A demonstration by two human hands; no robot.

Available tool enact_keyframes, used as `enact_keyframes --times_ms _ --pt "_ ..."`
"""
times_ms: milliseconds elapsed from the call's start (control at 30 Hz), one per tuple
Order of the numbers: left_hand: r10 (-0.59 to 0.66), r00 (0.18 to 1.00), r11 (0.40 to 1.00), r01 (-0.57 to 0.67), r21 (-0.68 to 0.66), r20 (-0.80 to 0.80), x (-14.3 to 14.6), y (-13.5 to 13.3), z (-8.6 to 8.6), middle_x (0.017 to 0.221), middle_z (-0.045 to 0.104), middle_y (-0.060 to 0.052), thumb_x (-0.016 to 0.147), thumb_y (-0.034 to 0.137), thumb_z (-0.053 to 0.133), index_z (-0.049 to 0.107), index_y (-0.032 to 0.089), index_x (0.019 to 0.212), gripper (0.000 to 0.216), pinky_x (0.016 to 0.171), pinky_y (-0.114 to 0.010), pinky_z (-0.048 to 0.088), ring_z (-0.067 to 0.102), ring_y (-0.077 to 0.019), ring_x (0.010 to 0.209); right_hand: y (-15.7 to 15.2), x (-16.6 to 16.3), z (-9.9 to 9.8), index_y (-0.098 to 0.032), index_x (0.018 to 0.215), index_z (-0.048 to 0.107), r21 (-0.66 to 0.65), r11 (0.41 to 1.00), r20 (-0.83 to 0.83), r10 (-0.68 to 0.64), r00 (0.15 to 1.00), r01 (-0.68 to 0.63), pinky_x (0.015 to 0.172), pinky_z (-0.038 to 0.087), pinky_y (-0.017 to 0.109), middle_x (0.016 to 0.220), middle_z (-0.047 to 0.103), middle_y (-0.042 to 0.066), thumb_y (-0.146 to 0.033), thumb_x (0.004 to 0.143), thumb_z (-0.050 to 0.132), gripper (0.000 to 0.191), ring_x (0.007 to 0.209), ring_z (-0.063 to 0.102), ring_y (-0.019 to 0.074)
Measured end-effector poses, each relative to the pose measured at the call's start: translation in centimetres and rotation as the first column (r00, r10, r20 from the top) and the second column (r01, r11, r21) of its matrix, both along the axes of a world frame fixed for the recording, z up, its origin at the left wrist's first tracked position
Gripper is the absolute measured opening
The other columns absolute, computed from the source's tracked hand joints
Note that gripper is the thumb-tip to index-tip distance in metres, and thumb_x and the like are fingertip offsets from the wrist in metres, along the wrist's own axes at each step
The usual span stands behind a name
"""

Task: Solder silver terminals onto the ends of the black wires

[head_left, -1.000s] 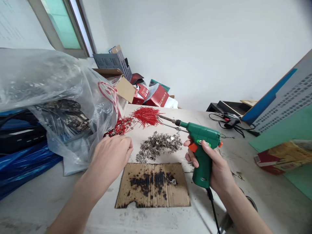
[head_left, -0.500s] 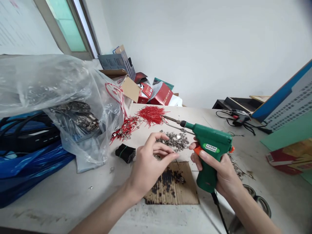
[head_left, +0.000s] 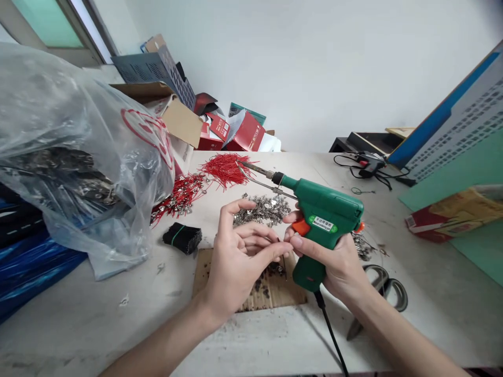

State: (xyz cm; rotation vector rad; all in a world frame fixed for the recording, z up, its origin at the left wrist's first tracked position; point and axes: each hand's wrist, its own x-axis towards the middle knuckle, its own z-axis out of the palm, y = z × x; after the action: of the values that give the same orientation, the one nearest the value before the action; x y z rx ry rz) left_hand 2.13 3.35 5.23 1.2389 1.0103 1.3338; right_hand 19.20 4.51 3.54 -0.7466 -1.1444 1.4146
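My right hand (head_left: 338,256) is wrapped round the handle of a green soldering gun (head_left: 330,207) with an orange trigger; its metal tip points up and left, above the table. Beside it, my left hand (head_left: 239,262) pinches a thin black wire (head_left: 286,268) between thumb and fingers, and the fingertips of both hands meet or nearly meet. Under the hands lies a stained piece of cardboard (head_left: 251,303), partly hidden. Behind my left hand is a heap of small metal terminals (head_left: 263,209). A bundle of black wires (head_left: 183,238) tied with a green band lies left of that hand.
Red wires (head_left: 226,170) lie in a pile farther back, near red wires with metal ends (head_left: 183,193). A plastic bag (head_left: 129,209) bulks at left. Scissors (head_left: 379,293) lie right of my forearm. Boxes (head_left: 247,131) stand along the wall, and a cabled device (head_left: 369,165) sits back right.
My right hand, still holding the soldering gun, has come left until its fingertips are at my left fingers. The camera view has shifted, showing more of the scissors.
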Motion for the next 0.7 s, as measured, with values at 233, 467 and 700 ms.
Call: enact_keyframes --times_ms 233,467,700 --pt "0.034 0.996 0.999 -0.036 -0.026 -0.079 -0.2 0.1 0.2 0.081 0.075 0.003 0.071 0.029 0.091 0.043 0.027 0.133 0.078 0.074 -0.029 0.067 0.078 -0.0205 0.076 -0.1 -0.1 0.7 -0.029 0.112 0.074 0.067 0.994 0.036 -0.087 0.996 0.084 0.081 0.058 0.035 0.113 0.07 0.004 -0.018 0.082 0.083 0.033 0.09 0.067 0.0191" --pt "0.019 0.998 0.999 -0.022 -0.047 -0.064 -0.2 0.2 0.2 0.081 0.078 0.001 0.073 0.027 0.091 0.046 0.026 0.142 0.083 0.077 -0.029 0.067 0.079 -0.0209 0.078 -0.3 -0.5 1.1 -0.03 0.115 0.071 0.083 0.987 0.055 -0.139 0.989 0.134 0.077 0.059 0.038 0.11 0.072 0.004 -0.023 0.08 0.085 0.038 0.084 0.069 0.0214" --pt "-0.021 0.996 0.997 0.015 -0.07 -0.084 -0.2 0.1 0.3 0.081 0.079 0.001 0.075 0.024 0.089 0.051 0.024 0.14 0.075 0.076 -0.028 0.066 0.079 -0.0207 0.078 -0.3 0.0 0.8 -0.028 0.111 0.07 0.124 0.99 0.11 -0.087 0.99 0.073 0.078 0.057 0.033 0.108 0.07 0.003 -0.02 0.083 0.082 0.031 0.086 0.066 0.0183"
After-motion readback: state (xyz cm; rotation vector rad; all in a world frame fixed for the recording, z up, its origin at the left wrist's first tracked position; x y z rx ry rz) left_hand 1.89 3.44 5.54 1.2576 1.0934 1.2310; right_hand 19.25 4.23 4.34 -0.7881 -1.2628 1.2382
